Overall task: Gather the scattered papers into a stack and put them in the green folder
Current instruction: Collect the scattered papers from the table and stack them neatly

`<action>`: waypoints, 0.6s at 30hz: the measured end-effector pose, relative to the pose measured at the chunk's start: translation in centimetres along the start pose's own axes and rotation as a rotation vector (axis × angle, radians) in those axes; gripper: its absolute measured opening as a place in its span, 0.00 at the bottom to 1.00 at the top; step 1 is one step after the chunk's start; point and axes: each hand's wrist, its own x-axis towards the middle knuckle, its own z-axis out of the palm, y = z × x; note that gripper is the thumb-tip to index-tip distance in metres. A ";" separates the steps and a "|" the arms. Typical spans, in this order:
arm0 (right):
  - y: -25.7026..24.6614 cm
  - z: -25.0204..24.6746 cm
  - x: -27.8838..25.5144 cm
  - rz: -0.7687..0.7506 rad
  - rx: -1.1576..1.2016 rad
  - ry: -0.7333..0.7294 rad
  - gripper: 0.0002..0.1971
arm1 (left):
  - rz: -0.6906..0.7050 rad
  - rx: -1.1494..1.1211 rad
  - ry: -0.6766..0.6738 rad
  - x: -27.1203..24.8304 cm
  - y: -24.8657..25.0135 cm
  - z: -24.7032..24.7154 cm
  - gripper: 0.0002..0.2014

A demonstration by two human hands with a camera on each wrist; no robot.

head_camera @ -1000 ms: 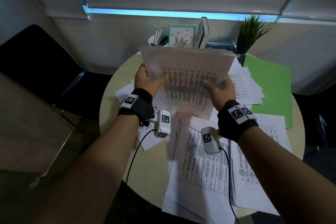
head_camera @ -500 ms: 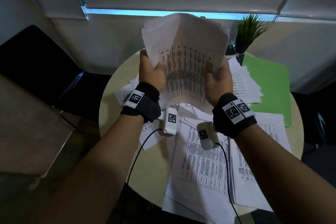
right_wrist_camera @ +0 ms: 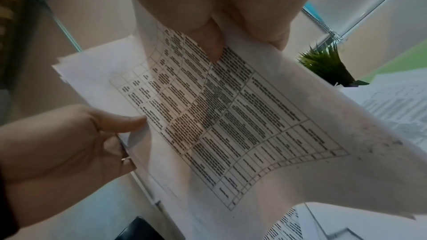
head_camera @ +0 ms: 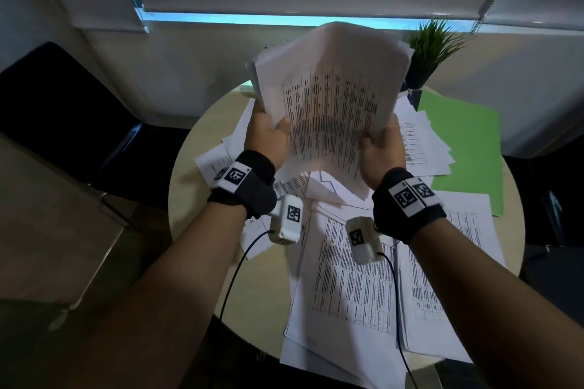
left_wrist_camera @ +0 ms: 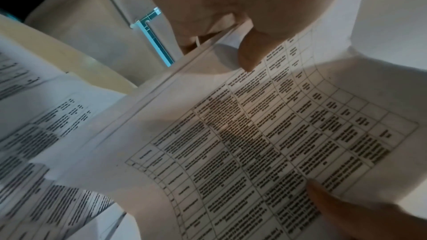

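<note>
A sheaf of printed papers (head_camera: 331, 110) stands nearly upright above the round table (head_camera: 189, 174), bowed towards me. My left hand (head_camera: 268, 133) grips its left edge, thumb on the printed face (left_wrist_camera: 248, 56). My right hand (head_camera: 384, 148) grips the right edge, thumb pressing on the table of text (right_wrist_camera: 208, 43). Both hands and the same sheaf (right_wrist_camera: 219, 116) show in the right wrist view. More loose sheets (head_camera: 354, 278) lie scattered over the near and right parts of the table. The green folder (head_camera: 467, 151) lies flat at the far right, partly under papers.
A small potted plant (head_camera: 429, 47) stands at the back of the table, right of the raised sheaf. A dark chair (head_camera: 63, 110) is at the left, and a brown surface (head_camera: 47, 224) lies at the near left. Camera cables hang from both wrists.
The sheaf has been lifted and tipped from a low slant to nearly upright, and both hands have moved closer together, bowing the pages. The items behind it are now hidden.
</note>
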 end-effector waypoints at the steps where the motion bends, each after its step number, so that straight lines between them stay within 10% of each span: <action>1: 0.0 -0.1 0.0 -0.010 0.003 0.004 0.17 | -0.003 -0.002 0.008 0.3 0.0 0.1 0.17; 9: 6.5 0.4 -2.0 0.208 -0.120 -0.033 0.16 | -0.149 0.220 -0.109 -1.7 -5.1 0.5 0.18; 18: 5.9 -4.5 0.6 0.128 -0.193 0.101 0.12 | -0.081 0.196 -0.133 -0.5 -2.0 4.9 0.17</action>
